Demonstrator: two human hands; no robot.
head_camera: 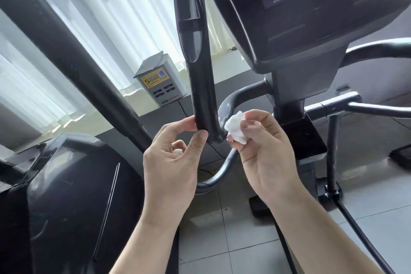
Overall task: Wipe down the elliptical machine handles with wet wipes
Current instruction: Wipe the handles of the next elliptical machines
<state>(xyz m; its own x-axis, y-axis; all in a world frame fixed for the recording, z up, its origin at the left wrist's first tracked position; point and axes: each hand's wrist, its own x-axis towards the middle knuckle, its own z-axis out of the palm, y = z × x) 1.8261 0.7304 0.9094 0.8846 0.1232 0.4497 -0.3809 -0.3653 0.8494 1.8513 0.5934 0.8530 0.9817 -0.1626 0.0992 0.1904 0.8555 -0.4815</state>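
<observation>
Right hand [260, 140]: fingers curled round a crumpled white wet wipe [235, 128], held against the handle's lower tip.
Left hand [175, 151]: thumb and forefinger pinch that same tip from the left.
Handle [200, 87]: black, hanging down between both hands.
Console [311, 6]: upper right.
Grey box [159, 82]: on the ledge behind.

Bright daylight comes through the sheer curtains [93, 20] in the upper left of the frame, blown out almost to white, so the dark handle [196, 55] at centre stands backlit with a soft sheen along its edge. The console [311, 13] at upper right is dim and blurred, most of its button labels hard to read, while the tiled floor [240, 242] at the bottom is evenly lit with faint shadows. Wide-angle distortion bends the bars [66, 51] toward the left and right edges.
</observation>
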